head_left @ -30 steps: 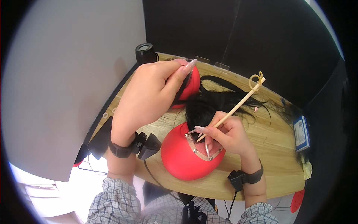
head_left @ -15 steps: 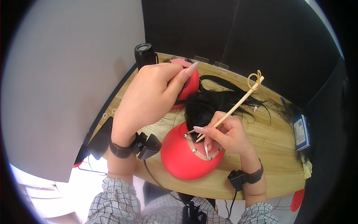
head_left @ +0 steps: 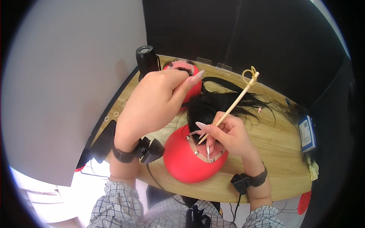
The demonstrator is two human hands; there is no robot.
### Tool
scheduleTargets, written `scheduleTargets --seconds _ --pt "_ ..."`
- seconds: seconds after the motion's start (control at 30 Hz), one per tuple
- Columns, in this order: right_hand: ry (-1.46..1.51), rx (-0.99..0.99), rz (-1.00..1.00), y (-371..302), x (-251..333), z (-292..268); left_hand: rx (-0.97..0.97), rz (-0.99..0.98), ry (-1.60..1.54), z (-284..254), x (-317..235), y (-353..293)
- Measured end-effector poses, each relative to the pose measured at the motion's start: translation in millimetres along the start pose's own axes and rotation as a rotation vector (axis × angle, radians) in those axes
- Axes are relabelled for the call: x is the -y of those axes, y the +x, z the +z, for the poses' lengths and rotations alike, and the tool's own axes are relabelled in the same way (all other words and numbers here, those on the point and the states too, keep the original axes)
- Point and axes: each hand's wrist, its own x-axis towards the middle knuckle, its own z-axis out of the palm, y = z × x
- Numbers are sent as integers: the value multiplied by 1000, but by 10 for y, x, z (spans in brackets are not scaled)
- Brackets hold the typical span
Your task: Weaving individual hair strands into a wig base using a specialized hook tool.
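A round red head-shaped block sits at the front edge of the table. A pink patch with a pale border is pinned to it with several silver pins. My right hand grips a pale wooden stick, its lower tip down at the patch and a rubber band looped round its upper end. Black hair lies bunched beside the patch and trails back. My left hand is raised farther back, thumb and fingers pinched together; whatever it holds is hidden. Behind it stands a second red block, partly covered.
A black cylindrical speaker stands at the back left. Two small rings lie at the left edge. On the right are a blue and white box and a crumpled yellowish piece. Grey and black panels enclose the table.
The wooden stick and my right hand have shifted slightly left, and the stick stands a little steeper. My left hand has lowered slightly, still pinched.
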Motion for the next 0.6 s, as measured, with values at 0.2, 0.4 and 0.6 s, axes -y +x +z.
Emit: scheduleTargets --seconds 0.2,0.4,0.6 --pt "68 13 -56 23 -109 -24 65 171 47 25 -52 -104" --pt "124 -7 -41 75 -128 -6 249 308 205 56 -55 -439" --pt "95 -38 -42 77 -169 -41 411 330 249 165 -19 -806"
